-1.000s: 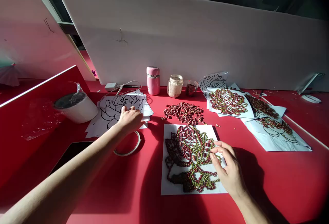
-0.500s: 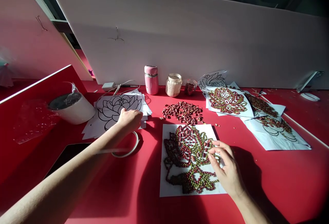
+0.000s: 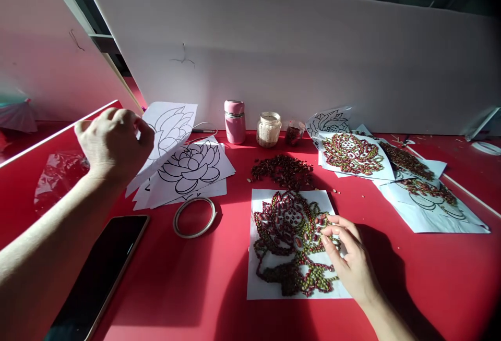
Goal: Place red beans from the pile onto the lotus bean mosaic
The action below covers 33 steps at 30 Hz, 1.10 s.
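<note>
My left hand [image 3: 115,140] is raised at the left, fingers curled at the edge of a lifted paper with a flower outline [image 3: 172,127]. Below that sheet lies a stack of flower-outline papers [image 3: 190,169]. My right hand [image 3: 348,250] rests at the right edge of a bean-covered flower picture [image 3: 293,226], its thumb and fingertips close together above the beans; whether a bean is between them is too small to tell. A pile of dark red beans [image 3: 282,170] lies just behind the picture.
A roll of tape [image 3: 194,217] and a phone [image 3: 102,273] lie at the left. Along the back stand a pink flask [image 3: 235,122], a jar [image 3: 269,130] and a small cup [image 3: 294,133]. More bean pictures [image 3: 352,154] lie at the right.
My left hand has moved left and up from the paper stack, and one sheet is now lifted. The white container at the left is now hidden behind it. My right hand has barely moved.
</note>
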Available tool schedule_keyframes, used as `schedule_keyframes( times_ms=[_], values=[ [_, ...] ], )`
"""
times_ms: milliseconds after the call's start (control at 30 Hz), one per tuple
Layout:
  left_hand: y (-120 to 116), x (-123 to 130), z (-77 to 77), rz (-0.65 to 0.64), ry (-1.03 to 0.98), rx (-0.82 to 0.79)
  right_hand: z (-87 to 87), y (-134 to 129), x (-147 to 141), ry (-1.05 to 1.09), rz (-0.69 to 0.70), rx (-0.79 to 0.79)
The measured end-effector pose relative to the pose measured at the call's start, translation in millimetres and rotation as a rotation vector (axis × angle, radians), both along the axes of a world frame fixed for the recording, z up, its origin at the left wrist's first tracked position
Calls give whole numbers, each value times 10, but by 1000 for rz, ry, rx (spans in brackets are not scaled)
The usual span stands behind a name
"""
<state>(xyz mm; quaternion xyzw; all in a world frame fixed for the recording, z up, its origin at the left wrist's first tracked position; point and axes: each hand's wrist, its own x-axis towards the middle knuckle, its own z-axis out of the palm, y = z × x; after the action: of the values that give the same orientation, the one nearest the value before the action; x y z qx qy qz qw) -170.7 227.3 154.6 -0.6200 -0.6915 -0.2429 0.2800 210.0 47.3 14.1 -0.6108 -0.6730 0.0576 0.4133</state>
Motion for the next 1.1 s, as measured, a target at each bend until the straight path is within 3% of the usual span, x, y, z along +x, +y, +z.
schedule_keyframes(
  times_ms=[100, 333, 433, 533, 600, 667, 767, 967, 1100],
  values=[
    [-87, -61, 54, -95, -40, 77, -21, -9, 9, 7, 2, -9],
    [-158, -13, 147, -90, 76, 350, -8, -16, 11, 7, 6, -8],
    [-385, 156, -31, -229, 344, 358, -6, -14, 12, -5, 7, -4],
    [-702, 387, -367, -534, 589, 172, -16, -8, 8, 5, 14, 17],
    [-868, 516, -591, -606, 622, 78, -14, -5, 5, 1, 10, 37],
    [-952, 587, -757, -619, 613, 16, -3, -5, 10, -19, -2, 62],
    [-957, 579, -886, -581, 570, -34, 19, -8, 64, -57, -37, 100],
    [-969, 472, -981, -553, 507, -116, 70, 88, 303, -261, -109, 37],
    [-1027, 482, -1042, -531, 456, -162, 146, 208, 328, -421, -12, 19]
  ],
)
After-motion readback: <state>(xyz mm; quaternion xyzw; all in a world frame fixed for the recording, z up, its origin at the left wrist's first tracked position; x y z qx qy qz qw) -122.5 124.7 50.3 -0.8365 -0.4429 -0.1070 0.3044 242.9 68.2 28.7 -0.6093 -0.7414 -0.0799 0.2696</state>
